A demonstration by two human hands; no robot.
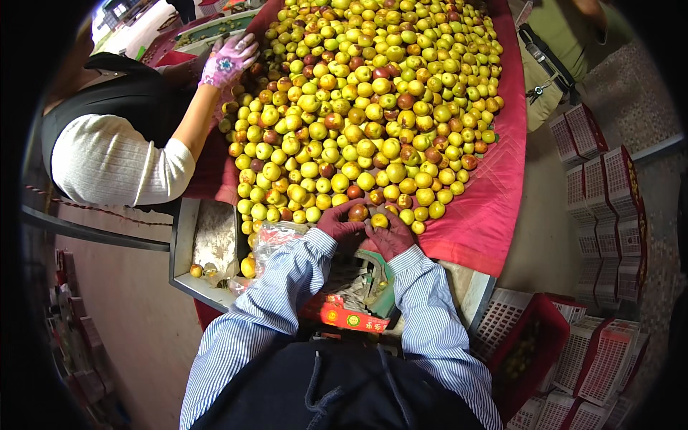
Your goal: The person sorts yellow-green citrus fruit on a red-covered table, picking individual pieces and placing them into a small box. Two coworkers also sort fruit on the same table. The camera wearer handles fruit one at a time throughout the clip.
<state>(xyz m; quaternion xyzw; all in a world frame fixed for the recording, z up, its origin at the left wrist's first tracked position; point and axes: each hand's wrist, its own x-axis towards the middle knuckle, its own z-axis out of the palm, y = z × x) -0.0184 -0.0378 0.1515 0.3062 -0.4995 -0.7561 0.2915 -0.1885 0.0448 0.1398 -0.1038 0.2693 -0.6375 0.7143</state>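
Observation:
A large heap of yellow-green jujubes [371, 129], some blotched with reddish brown, covers a red quilted cloth [484, 215]. At the near edge of the heap, my left hand [339, 224] curls around a mostly brown jujube [358, 213]. Close beside it, my right hand [396, 237] holds a yellow jujube [379, 220] with a brownish patch in its fingers. Both hands are nearly touching. Below them is an opening with a green rim [382, 301] and crumpled paper in it.
Clear plastic film [274, 242] lies left of my forearm. A red printed carton [344, 317] is near my waist. A co-worker's gloved hand [228, 62] rests at the heap's left edge. Another person [559, 48] stands right. White slatted crates [602, 215] with red liners are stacked right.

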